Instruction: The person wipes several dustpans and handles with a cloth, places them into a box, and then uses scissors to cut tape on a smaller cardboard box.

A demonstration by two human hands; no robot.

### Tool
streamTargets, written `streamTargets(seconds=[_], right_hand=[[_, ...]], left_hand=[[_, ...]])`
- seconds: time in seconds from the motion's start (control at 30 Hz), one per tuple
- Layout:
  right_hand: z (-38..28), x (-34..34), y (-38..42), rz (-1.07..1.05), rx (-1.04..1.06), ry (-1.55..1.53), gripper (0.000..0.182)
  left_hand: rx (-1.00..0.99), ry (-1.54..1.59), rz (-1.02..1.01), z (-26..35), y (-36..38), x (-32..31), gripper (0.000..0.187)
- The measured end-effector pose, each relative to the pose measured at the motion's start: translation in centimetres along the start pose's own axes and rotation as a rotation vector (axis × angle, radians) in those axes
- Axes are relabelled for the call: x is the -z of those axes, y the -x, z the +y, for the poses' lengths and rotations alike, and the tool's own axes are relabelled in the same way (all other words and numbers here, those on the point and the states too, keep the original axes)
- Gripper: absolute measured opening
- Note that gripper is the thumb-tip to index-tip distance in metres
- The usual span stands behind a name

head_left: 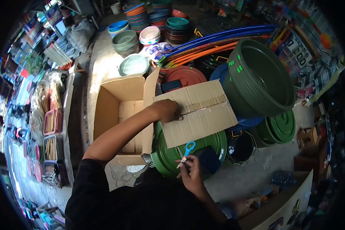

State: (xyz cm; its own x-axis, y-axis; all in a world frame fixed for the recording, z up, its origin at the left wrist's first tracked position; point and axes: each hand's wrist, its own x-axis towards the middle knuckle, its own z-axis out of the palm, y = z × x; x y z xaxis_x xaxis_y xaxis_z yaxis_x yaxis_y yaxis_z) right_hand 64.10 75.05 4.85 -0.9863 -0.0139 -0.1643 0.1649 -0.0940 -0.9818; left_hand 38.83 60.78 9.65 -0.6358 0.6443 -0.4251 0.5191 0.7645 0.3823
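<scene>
A closed cardboard box with a taped centre seam rests on a green lid. My left hand is curled over the box's left end at the seam, its fingers gripping there. Just below the box's near edge, my right hand pinches a pair of scissors, blue handles pointing away from me. The blades are partly hidden by my fingers. An open, empty-looking cardboard box stands to the left, beneath my left forearm.
Large green tubs stand at right, beside a black bucket. Behind are a red lid, blue and orange hoses and stacked basins. Baskets line the left; another carton is at lower right.
</scene>
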Motion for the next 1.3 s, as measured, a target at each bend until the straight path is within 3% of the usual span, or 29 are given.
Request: streamTargets(seconds=[0.1,0.17,0.3,0.37,0.5,0.57,0.6,0.67,0.9,1.3], right_hand=[[0.2,-5.9,-1.2,0.118,-0.071,0.054,0.025],[2.8,-9.1,-2.7,0.305,0.031,0.019,0.024],[4.4,-13.2,-5.0,0.491,0.337,0.497,0.017],[3.6,-14.3,-5.3,0.502,0.271,0.479,0.018],[5.4,-15.5,-5.7,0.648,0.373,0.570,0.024],[5.7,-16.8,-5.9,0.626,0.154,-0.218,0.023],[6.2,-17.7,-6.2,0.642,0.156,-0.223,0.023],[6.7,-19.1,-7.5,0.777,0.106,-0.537,0.020],[5.5,-20.7,-10.5,0.893,0.246,-0.518,0.015],[3.2,-20.9,-14.7,0.925,0.158,-0.655,0.012]], left_hand=[[-0.045,-0.030,-0.034,-1.0,0.4,0.5,0.039],[-0.106,-0.036,-0.055,-1.0,0.4,0.5,0.039],[-0.221,0.001,-0.102,-1.8,-0.1,0.0,0.035],[-0.290,0.023,-0.095,-2.8,-0.7,-0.1,0.034],[-0.305,0.065,-0.236,-3.6,-1.4,0.2,0.042],[-0.292,-0.021,-0.294,-3.3,-1.4,0.5,0.039],[-0.302,-0.030,-0.303,-3.7,-1.5,0.2,0.039],[-0.491,0.131,-0.235,-5.1,-1.6,-0.3,0.034],[-0.488,0.224,-0.261,-5.7,-1.8,-0.7,0.028],[-0.339,0.431,-0.174,-5.9,-1.1,0.0,0.031]])
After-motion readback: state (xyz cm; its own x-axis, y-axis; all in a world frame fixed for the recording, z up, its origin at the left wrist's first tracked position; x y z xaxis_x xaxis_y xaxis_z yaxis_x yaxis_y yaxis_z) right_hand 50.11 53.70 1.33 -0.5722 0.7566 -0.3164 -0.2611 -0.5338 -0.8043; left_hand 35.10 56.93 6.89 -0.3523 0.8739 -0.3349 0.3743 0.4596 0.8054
